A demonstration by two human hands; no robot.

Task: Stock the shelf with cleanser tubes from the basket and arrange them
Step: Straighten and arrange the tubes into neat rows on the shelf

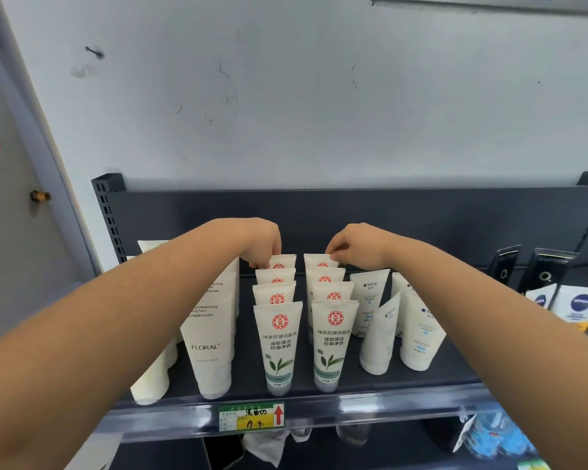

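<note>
While the tubes (277, 340) stood in two rows on the shelf (421, 379), the left hand (263, 244) had its fingers (269, 255) pinched on the back-left tube (284, 261), the right hand (352, 245) on the back-right tube (318, 260).

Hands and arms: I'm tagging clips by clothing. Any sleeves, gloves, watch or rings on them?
Nothing worn shows. The left hand and right hand are ungloved, and the left forearm and right forearm are bare to the frame edge, with no sleeve or cuff. Neither wrist carries a watch or band. Rings cannot be judged: the fingers are turned away.
</note>
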